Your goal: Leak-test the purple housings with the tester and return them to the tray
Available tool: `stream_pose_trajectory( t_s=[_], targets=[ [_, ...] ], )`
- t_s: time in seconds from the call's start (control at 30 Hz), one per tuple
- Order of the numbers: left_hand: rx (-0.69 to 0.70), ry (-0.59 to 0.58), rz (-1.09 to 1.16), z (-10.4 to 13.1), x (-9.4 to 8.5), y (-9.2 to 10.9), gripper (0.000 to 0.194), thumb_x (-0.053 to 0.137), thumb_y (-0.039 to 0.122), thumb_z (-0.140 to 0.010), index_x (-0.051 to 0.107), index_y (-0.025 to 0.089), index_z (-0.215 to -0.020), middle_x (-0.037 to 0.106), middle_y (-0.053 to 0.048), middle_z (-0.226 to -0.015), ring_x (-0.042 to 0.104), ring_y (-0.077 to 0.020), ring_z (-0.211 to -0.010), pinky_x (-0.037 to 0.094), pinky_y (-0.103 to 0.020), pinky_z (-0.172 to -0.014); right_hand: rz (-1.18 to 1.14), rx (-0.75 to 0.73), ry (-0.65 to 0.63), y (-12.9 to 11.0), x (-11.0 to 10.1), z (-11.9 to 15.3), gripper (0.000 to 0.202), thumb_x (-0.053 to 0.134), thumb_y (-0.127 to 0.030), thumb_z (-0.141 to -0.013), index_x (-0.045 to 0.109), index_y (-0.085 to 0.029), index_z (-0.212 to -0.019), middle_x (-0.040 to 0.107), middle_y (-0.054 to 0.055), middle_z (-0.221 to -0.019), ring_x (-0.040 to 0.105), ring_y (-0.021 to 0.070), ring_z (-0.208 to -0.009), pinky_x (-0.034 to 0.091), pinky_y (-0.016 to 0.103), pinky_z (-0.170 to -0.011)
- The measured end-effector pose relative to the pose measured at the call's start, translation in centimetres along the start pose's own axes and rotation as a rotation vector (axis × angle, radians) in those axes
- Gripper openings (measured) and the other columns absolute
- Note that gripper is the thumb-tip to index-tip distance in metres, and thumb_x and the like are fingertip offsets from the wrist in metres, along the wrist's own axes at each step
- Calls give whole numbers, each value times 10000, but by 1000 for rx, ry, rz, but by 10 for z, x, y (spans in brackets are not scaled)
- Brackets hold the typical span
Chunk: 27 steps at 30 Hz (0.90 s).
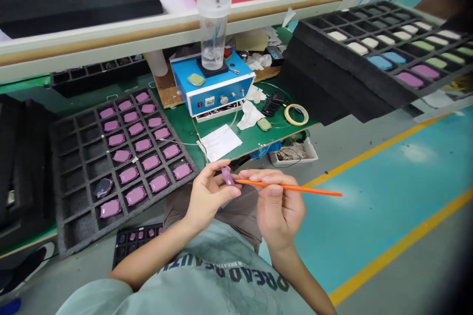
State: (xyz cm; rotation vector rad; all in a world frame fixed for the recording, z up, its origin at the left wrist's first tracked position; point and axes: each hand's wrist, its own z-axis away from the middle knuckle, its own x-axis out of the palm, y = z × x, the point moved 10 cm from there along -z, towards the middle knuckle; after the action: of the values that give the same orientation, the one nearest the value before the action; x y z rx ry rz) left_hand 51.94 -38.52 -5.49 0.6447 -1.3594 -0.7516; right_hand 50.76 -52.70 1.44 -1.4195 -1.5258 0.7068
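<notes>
My left hand (pixel 207 197) pinches a small purple watch case (pixel 228 176) on edge between thumb and fingers, above my lap. In my right hand (pixel 278 204) is a thin orange stick (pixel 314 190), gripped like a pen. Its narrow tip points left and meets the side of the case, though the exact contact is too small to make out. Left of my hands lies a dark foam tray (pixel 70 189) with several purple watch cases (pixel 136 196) in its compartments. One compartment holds a dark-faced piece (pixel 103 187).
Beyond my hands, a blue machine (pixel 218 86) carries a clear cylinder (pixel 213 34) and a green case (pixel 196 79). White paper (pixel 220 142), a tape roll (pixel 296 114) and another green case (pixel 263 124) lie on the green bench. Foam trays (pixel 314 66) stack at right; a shelf (pixel 111 39) crosses behind.
</notes>
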Motion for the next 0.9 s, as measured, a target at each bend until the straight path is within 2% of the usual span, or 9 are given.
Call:
stream_pose_trajectory(
  t_s=[0.13,0.3,0.53,0.9],
  targets=[
    [61,39,-96,5,-15,11,564,943,134,-588,709,224,-1094,640,-6,-940,676,-135,-833,615,-284,-787,-13,8,-70,5,21,3,151,468,-273,-1039,615,-241,-1020,638,36,-960,707,210,-968,624,407,-782],
    [89,70,-162,14,-24,20,573,951,161,-576,718,222,-1096,602,-38,-1042,654,-157,-894,607,-291,-775,-55,19,-92,9,31,9,141,489,-247,-1030,628,-227,-1024,640,44,-957,709,228,-977,624,441,-814],
    [93,78,-177,23,-25,22,564,952,165,-571,722,224,-1082,582,-38,-1076,649,-151,-891,600,-294,-786,-71,20,-113,4,31,16,144,490,-243,-1030,632,-220,-1017,634,45,-965,713,228,-968,635,442,-804],
    [95,104,-250,35,-13,24,566,956,182,-560,726,204,-1076,573,-45,-1084,637,-152,-873,602,-285,-758,-54,16,-102,-2,18,21,145,485,-257,-1029,621,-228,-989,634,34,-942,723,211,-935,655,413,-763]
  ],
)
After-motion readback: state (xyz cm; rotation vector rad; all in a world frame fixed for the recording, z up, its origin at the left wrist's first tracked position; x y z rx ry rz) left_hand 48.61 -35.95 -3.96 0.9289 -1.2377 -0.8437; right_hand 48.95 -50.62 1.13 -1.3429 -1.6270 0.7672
